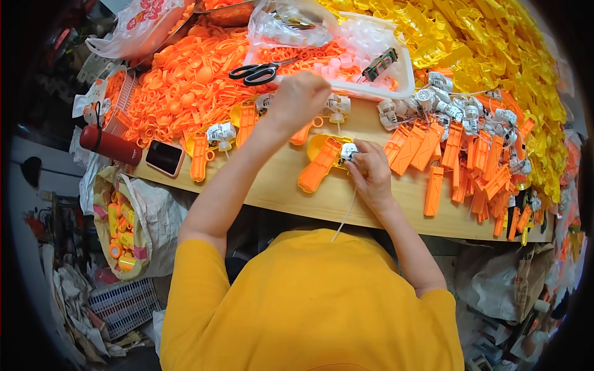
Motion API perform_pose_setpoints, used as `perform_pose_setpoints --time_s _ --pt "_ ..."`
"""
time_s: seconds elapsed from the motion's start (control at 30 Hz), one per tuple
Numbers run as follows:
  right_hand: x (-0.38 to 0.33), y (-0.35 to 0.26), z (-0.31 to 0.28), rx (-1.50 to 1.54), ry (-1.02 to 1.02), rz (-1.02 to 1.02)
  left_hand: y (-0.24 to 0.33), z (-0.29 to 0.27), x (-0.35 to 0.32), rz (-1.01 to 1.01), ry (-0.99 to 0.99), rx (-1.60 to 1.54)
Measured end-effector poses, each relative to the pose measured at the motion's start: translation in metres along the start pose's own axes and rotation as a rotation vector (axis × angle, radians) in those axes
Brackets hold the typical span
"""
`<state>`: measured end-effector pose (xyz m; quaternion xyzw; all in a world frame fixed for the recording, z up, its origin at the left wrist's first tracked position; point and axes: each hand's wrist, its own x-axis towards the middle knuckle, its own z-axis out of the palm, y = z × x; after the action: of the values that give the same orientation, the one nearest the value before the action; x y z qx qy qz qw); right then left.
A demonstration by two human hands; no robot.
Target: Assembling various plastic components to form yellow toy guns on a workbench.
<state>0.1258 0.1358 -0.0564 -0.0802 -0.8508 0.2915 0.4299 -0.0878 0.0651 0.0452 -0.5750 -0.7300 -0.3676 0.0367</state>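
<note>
My right hand [373,174] pinches a small white gearbox [348,151] between thumb and fingers. The gearbox sits at the end of an orange plastic handle [318,167], with a yellow shell [319,146] showing behind it. A thin pale wire [346,214] hangs from near this hand over the table's front edge. My left hand [301,102] is raised above the table, just in front of the white tray [405,77]. Its fingers are closed, and whatever they may hold is hidden. Partly behind that hand stands another white gearbox [338,105].
Black-handled scissors [260,74] rest by orange parts [198,71]. A phone [164,157] and red bottle [111,145] lie left. Orange handles with white gearboxes [455,145] crowd the right side, below yellow shells [495,43]. A sack [145,216] hangs by the table's left end.
</note>
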Motion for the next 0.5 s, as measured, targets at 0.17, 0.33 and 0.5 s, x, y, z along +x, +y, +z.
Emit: perform_pose_setpoints --time_s 0.17,0.33,0.5 --pt "0.002 -0.002 0.002 -0.011 -0.013 -0.015 -0.045 0.036 0.063 0.100 0.053 0.085" --pt "0.005 -0.002 -0.002 -0.047 -0.021 -0.040 -0.046 0.070 0.094 -0.079 -0.326 0.121" --pt "0.006 -0.003 -0.002 -0.040 -0.016 -0.032 -0.056 0.084 0.111 -0.192 -0.343 0.200"
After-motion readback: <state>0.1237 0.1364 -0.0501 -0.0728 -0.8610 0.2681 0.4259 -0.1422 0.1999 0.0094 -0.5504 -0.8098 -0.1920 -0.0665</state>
